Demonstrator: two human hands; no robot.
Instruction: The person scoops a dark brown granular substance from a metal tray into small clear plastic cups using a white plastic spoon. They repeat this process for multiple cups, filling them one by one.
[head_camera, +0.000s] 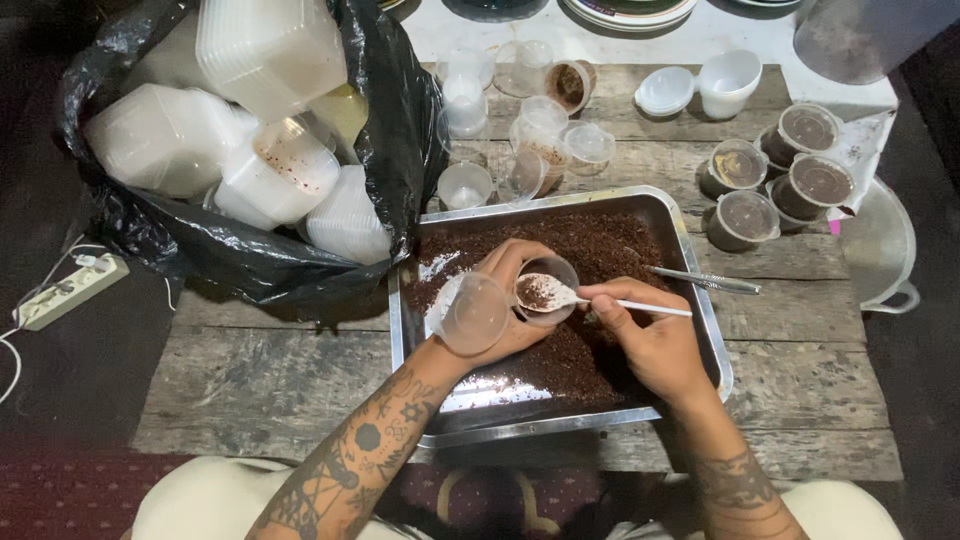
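The filling step was in hand — the left hand (500, 305) was closed around a small clear cup (548, 290) with its hinged lid (470, 312) hanging open, held just above the metal tray (700, 300). The right hand (645, 335) pinched a white plastic spoon (560, 296), its bowl loaded with dark crumbs and resting at the cup's mouth. Judging by this, the next move called for tipping the spoon without spilling, then pressing the lid shut.

The tray held a spread layer of dark brown crumb mixture (600, 245), scraped thin near the front edge; a metal spoon (705, 281) lay on its right rim. Beyond, on the wooden surface (260, 370), stood empty clear cups (465, 185), and to the right four filled, lidded cups (780, 175). Far left — a black bag (395, 150) of stacked white containers (270, 50).
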